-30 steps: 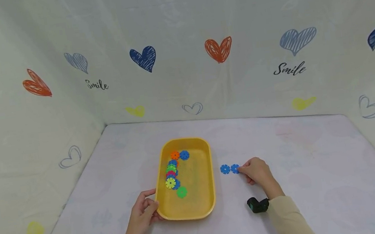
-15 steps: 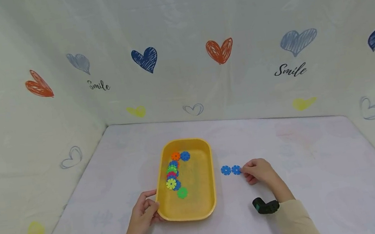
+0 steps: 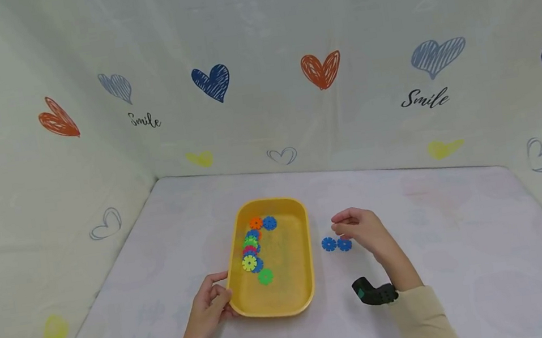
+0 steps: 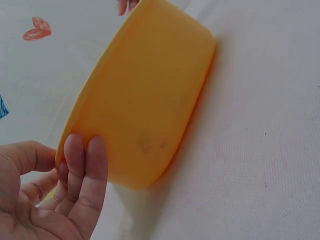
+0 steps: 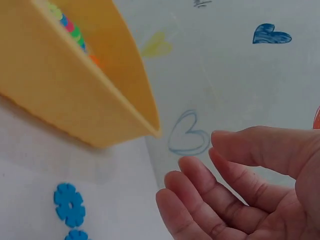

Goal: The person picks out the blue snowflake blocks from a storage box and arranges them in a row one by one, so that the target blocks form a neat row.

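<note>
A yellow tray is seen on the white table, near the middle of the scene. Its near left corner is gripped by the left hand, with the thumb over the rim and the fingers pressed against the outer wall. Inside the tray, along its left side, a row of coloured flower-shaped discs is laid, partly overlapping: an orange one and a blue one at the far end, then green, pink, yellow and blue ones, and a single green disc at the near end.

Just right of the tray, two blue discs are lying flat on the table, side by side and touching. The right hand is held just above and beyond them, empty, with its fingers loosely bent and apart from the thumb; no contact with the discs is seen. A black wrist camera is worn below that hand, above a beige sleeve.

The table is enclosed by a pale backdrop printed with hearts and the word "Smile".
</note>
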### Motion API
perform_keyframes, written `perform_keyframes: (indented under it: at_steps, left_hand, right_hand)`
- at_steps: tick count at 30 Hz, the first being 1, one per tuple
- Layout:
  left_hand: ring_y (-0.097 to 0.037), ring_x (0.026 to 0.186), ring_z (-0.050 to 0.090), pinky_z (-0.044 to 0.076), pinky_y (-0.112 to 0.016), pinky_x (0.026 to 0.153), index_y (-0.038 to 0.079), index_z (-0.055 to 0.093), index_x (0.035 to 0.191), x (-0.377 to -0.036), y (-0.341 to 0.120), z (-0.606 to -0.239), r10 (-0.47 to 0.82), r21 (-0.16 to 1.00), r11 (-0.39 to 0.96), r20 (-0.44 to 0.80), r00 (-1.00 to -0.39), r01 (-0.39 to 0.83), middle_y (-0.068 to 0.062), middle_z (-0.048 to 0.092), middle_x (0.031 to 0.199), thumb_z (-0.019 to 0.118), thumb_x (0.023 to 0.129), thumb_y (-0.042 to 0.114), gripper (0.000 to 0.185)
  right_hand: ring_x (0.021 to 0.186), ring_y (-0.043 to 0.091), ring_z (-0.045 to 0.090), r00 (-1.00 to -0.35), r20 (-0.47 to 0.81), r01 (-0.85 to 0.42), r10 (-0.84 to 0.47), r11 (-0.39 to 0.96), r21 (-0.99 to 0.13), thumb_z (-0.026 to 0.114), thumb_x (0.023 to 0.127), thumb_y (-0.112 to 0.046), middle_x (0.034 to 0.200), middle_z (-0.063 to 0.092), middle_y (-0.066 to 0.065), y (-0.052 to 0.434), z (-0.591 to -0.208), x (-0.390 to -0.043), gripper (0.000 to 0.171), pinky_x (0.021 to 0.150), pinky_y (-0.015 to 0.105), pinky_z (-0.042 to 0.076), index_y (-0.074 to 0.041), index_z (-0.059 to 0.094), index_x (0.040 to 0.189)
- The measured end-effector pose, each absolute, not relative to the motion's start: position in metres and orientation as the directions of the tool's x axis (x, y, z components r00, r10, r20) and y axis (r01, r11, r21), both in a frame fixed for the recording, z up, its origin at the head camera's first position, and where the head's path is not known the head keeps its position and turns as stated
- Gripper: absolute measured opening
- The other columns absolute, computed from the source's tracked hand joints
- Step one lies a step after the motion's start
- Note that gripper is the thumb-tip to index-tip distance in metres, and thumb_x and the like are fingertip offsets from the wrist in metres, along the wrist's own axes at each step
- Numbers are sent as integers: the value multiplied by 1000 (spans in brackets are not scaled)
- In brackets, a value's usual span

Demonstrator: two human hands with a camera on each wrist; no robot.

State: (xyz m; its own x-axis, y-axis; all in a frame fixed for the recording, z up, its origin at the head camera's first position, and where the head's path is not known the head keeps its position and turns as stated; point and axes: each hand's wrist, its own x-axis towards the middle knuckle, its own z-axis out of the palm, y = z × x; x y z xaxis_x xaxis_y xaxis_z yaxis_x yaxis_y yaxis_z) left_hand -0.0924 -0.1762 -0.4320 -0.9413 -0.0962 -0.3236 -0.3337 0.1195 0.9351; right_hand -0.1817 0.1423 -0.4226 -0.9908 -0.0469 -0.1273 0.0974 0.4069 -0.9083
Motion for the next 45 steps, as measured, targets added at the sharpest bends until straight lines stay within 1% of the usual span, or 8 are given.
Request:
perform_keyframes:
  at_steps: [4,7,12,18,24,30,37,45]
  left_hand:
    - [-19,58,57,54,-27,58,7,47,122,-93,-176,-432,-98,936,110,-324,-941,-334,-7,49,74,49,87,2,35]
    - [-19,58,57,53,-26,57,7,47,122,-94,-176,-433,-100,935,118,-324,-941,-335,-7,50,74,49,87,2,35]
    - [-19,59,57,53,-25,58,7,46,123,-93,-176,-433,-99,933,128,-327,-940,-338,-7,50,75,50,87,3,36]
    - [-18,58,56,53,-25,57,6,47,122,-93,-176,-432,-101,933,126,-325,-940,-337,-6,49,74,49,87,2,35]
    - [-18,57,57,53,-25,56,5,46,122,-92,-176,-432,-85,939,132,-307,-948,-316,-6,48,74,48,87,2,35]
    - [-18,58,57,51,-23,55,6,45,123,-91,-177,-432,-79,937,157,-304,-949,-313,-6,49,74,49,88,5,36]
    - [-18,57,57,53,-26,56,5,44,124,-92,-177,-434,-73,941,124,-308,-949,-315,-3,48,74,49,88,3,37]
    - [-19,59,57,54,-27,58,7,46,122,-92,-176,-434,-95,937,121,-317,-944,-327,-6,49,75,48,88,2,35]
  right_hand:
    - [91,28,61,-984,-168,132,-57,404,-905,62,83,-24,100,65,13,117,-388,-174,33,83,37,53,-1,60,106]
    - [88,23,62,-981,-177,132,-79,393,-910,63,83,-21,100,65,12,104,-381,-175,29,83,36,53,-3,61,106]
    - [82,14,62,-975,-168,101,-144,386,-917,65,81,-15,95,67,9,82,-381,-179,26,82,32,53,-2,62,103]
    - [80,13,62,-961,-163,78,-224,348,-934,67,79,-11,92,67,9,60,-384,-184,27,82,31,52,2,62,102]
    - [79,12,59,-939,-227,114,-261,385,-916,68,79,-14,90,65,6,41,-396,-190,26,82,29,51,0,63,101]
    - [77,13,56,-903,-286,133,-320,425,-895,66,80,-14,91,64,6,27,-409,-194,24,76,25,51,-1,64,101]
    - [72,12,51,-833,-351,89,-428,522,-848,70,76,-15,88,63,4,16,-421,-196,25,66,21,47,-3,64,97]
    - [66,13,47,-826,-381,119,-414,533,-837,72,73,-10,80,59,2,4,-426,-196,22,59,19,42,-1,65,93]
